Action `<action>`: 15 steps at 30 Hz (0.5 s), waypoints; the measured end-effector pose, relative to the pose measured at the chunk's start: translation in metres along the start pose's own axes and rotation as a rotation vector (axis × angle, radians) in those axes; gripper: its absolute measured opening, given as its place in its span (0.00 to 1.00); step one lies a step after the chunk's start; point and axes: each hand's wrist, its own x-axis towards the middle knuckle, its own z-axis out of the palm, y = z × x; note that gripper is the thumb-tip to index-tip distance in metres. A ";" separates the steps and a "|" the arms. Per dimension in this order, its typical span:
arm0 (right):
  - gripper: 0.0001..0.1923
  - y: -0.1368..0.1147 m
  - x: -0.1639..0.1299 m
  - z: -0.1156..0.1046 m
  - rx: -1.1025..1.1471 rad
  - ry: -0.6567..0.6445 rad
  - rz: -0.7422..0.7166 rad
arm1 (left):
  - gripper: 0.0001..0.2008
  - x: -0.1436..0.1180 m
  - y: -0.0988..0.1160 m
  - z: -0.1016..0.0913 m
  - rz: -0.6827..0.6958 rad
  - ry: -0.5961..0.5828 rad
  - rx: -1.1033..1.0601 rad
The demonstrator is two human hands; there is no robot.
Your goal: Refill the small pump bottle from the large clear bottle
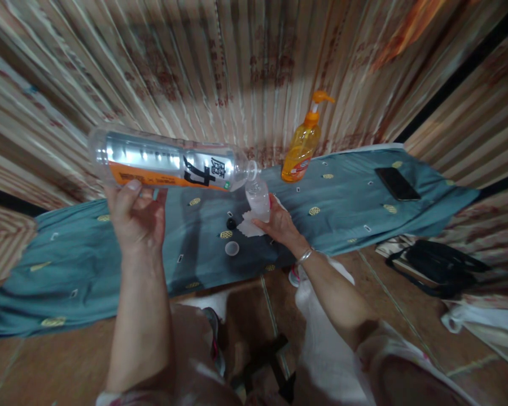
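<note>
My left hand [133,211] holds a large clear plastic bottle [169,163] with a silver and orange label, tipped sideways with its open mouth to the right. The mouth meets the top of a small clear bottle [258,197], which my right hand [279,225] grips upright above the teal cloth [110,270]. A white tissue [249,225] lies under the small bottle. A black cap [231,223] and a clear cap [232,248] rest on the cloth just left of my right hand.
An orange pump bottle [302,144] stands at the cloth's far edge against the striped curtain. A black phone [397,183] lies on the cloth's right end. A black bag [440,265] sits on the floor at right. My knees are below.
</note>
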 end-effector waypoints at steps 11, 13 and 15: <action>0.44 -0.002 0.000 0.000 -0.005 0.008 0.014 | 0.19 0.000 0.000 -0.001 -0.001 -0.006 -0.040; 0.44 -0.002 0.000 0.000 -0.009 0.013 0.015 | 0.19 0.000 0.000 0.000 -0.006 -0.009 -0.033; 0.44 -0.001 0.000 0.000 -0.008 0.011 0.015 | 0.18 0.000 0.000 0.000 -0.008 -0.008 -0.037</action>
